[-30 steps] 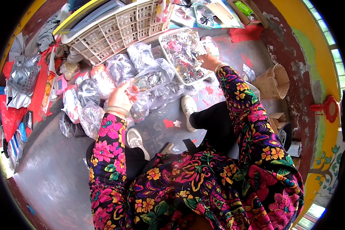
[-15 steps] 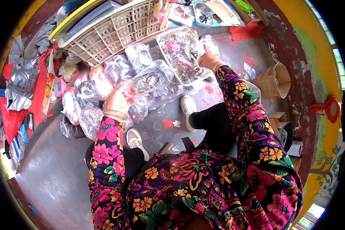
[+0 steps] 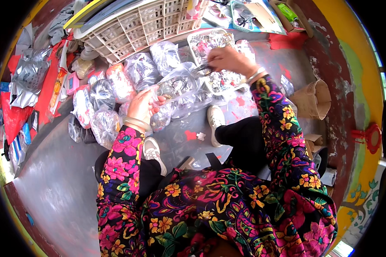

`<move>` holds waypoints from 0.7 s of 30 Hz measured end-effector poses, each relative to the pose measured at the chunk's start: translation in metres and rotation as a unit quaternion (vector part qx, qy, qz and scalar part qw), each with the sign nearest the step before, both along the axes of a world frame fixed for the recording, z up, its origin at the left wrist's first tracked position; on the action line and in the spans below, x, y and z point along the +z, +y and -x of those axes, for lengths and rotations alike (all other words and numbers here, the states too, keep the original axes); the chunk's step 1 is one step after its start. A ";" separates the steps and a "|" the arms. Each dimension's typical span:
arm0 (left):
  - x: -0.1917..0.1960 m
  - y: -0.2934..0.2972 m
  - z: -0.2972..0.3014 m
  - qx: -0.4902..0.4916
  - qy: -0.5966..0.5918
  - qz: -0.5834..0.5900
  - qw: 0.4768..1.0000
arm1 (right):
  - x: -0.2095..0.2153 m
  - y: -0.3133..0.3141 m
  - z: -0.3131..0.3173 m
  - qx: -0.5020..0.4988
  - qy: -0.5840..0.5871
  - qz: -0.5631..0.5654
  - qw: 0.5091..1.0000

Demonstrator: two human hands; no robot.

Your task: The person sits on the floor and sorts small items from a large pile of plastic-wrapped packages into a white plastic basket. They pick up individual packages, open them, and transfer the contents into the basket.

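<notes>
Head view. Reference: tray (image 3: 227, 91), filled with small loops and trinkets. The right hand (image 3: 231, 60) is above the tray, its fingers closed on a dark loop (image 3: 203, 70) at the tray's left edge. The left hand (image 3: 142, 105), well apart from the right, is left of the tray and pinches the near-left edge of a clear bag (image 3: 179, 87). The bag lies just left of the tray, with dark loops visible inside. Further left of the tray: filled bags (image 3: 140, 72). Beyond these: a crate (image 3: 135, 26).

Step in hand, as judged: bagging loops from the tray. The next move would call for a steady bag mouth and release of the loop inside.
</notes>
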State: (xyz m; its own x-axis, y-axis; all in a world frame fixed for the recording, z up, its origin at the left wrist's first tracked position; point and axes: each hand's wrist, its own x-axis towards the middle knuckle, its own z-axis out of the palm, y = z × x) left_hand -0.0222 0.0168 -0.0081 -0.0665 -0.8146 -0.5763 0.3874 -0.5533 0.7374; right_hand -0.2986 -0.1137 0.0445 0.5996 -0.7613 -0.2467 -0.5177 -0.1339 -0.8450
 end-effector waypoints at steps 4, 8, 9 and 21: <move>0.003 0.002 0.000 -0.016 -0.014 -0.013 1.000 | -0.057 0.017 -0.067 0.077 0.110 0.195 0.971; 0.003 0.001 0.002 -0.020 -0.015 -0.007 1.000 | -0.103 0.026 -0.097 0.077 0.114 0.192 0.972; 0.005 -0.001 0.004 -0.022 -0.015 -0.004 1.000 | -0.112 0.025 -0.096 0.079 0.124 0.184 0.972; 0.004 -0.002 0.004 -0.012 0.006 -0.011 1.000 | -0.126 0.027 -0.098 0.161 0.256 0.210 0.930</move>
